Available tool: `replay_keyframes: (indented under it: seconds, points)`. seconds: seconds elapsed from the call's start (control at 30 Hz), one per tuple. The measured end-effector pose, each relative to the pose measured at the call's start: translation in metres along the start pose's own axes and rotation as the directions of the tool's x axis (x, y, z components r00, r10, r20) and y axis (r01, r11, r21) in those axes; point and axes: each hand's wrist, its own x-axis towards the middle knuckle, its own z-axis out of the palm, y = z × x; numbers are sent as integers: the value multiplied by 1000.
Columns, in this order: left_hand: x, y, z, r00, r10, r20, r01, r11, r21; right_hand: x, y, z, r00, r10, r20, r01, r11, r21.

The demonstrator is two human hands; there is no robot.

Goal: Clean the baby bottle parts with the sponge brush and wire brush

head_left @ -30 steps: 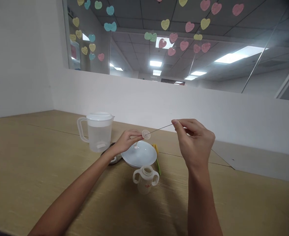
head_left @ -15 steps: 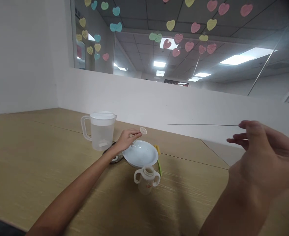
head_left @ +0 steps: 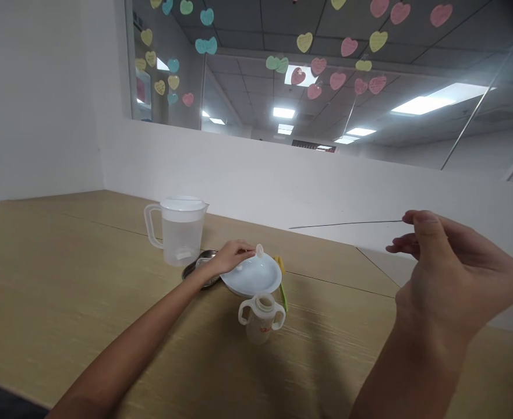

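My left hand [head_left: 235,256] reaches over the white bowl [head_left: 256,276] and pinches a small translucent piece [head_left: 259,251], which looks like a baby-bottle teat. Up on the right, my right hand [head_left: 431,244] grips a long thin wire [head_left: 346,224] between thumb and forefinger; its free end points left and its other fingers are curled. A clear baby bottle [head_left: 260,327] with two handles and an uncovered mouth stands in front of the bowl.
Left of the bowl lies a metal dish [head_left: 190,270], partly behind my left wrist. A lidded plastic jug [head_left: 183,233] of clear liquid stands further back. A yellow-and-green tool [head_left: 283,294] lies beside the bowl. Behind the table [head_left: 64,279] rises a white wall [head_left: 247,174].
My left hand has lowered towards the bowl, and the small piece has turned in its fingers. My right hand has shifted left with the wire, whose free end dips lower.
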Motion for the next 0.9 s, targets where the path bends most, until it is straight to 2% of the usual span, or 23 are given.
replay_keyframes:
  seconds: [0.17, 0.43, 0.63, 0.9]
  points:
    - [-2, -15, 10, 995, -53, 81, 44, 993, 110, -1, -1, 1, 999, 28, 23, -28, 999, -16]
    - [-5, -28, 16, 983, -148, 108, 121, 967, 223, -3, -2, 5, 998, 19, 63, -16, 999, -51]
    - [-6, -26, 16, 961, -247, 126, 187, 913, 363, -4, -4, 2, 990, 48, 131, -40, 997, -69]
    - [-7, -22, 15, 931, -353, 88, 259, 813, 521, -5, -4, 3, 989, 52, 136, -42, 996, -73]
